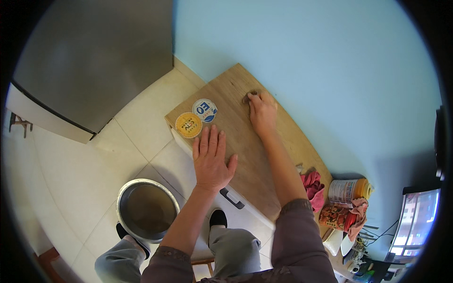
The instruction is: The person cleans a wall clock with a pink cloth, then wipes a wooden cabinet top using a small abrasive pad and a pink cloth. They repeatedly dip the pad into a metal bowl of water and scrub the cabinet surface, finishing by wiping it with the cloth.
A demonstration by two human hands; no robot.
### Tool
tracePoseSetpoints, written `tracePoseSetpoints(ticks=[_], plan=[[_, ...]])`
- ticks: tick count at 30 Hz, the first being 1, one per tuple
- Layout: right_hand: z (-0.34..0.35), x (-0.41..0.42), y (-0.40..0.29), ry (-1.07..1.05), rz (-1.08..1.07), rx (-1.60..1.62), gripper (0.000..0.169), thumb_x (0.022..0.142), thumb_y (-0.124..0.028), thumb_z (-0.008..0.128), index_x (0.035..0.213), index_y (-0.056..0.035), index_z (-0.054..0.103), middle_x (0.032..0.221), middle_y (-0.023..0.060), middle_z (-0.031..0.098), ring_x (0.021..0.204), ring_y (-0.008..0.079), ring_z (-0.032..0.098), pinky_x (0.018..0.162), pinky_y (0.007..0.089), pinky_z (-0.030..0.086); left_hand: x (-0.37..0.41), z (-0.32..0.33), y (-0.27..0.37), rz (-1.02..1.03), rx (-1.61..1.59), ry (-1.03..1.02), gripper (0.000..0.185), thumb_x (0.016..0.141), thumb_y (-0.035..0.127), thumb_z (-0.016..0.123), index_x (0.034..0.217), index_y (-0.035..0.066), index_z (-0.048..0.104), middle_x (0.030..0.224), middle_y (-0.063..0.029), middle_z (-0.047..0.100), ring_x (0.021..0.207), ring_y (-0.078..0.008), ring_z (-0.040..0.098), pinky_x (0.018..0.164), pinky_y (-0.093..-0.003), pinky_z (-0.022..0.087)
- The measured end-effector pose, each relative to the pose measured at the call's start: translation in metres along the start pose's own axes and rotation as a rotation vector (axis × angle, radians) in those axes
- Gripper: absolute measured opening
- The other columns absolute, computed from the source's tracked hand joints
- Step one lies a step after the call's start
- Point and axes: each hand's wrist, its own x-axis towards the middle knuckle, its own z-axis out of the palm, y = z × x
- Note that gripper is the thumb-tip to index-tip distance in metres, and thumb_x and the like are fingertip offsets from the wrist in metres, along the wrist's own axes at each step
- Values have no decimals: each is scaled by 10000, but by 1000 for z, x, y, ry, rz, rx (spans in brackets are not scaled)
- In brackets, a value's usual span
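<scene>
My left hand point(213, 161) lies flat, palm down and fingers apart, on the wooden cabinet top point(237, 141), holding nothing. Its fingertips are near a round yellow sticker point(188, 125) and an overlapping white and blue sticker point(204, 108). Farther back, close to the blue wall, my right hand point(263, 111) pinches a small dark scouring pad point(250, 96) against the wood. The pad's exact kind is hard to tell, as the fingers cover part of it. A crumpled red cloth point(313, 189) lies on the top beside my right forearm.
A metal pot of murky water point(148, 210) stands below left on the tiled floor point(132, 141). A grey refrigerator point(95, 53) is at upper left. A yellow-lidded tub point(348, 190), a patterned red container point(336, 217) and a screen point(414, 223) are at right. The cabinet has a black handle point(231, 198).
</scene>
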Motion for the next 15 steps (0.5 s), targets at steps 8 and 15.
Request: tracePoseSetpoints(ticks=[8, 15], plan=[[7, 13, 14, 19, -30, -60, 143, 825, -105, 591, 922, -126, 693, 901, 55, 558, 918, 254, 535, 756, 407, 401, 0, 3, 0, 21, -1, 6, 641, 753, 312, 659, 1287, 0, 492, 1418, -181, 407, 1327, -354, 339, 1085, -504, 228], [14, 49, 22, 49, 26, -136, 150, 795, -103, 631, 926, -136, 697, 889, 50, 548, 920, 255, 532, 754, 409, 401, 6, 3, 11, 32, -10, -6, 649, 753, 308, 663, 1295, 0, 484, 1417, -185, 406, 1326, -356, 341, 1087, -511, 221]])
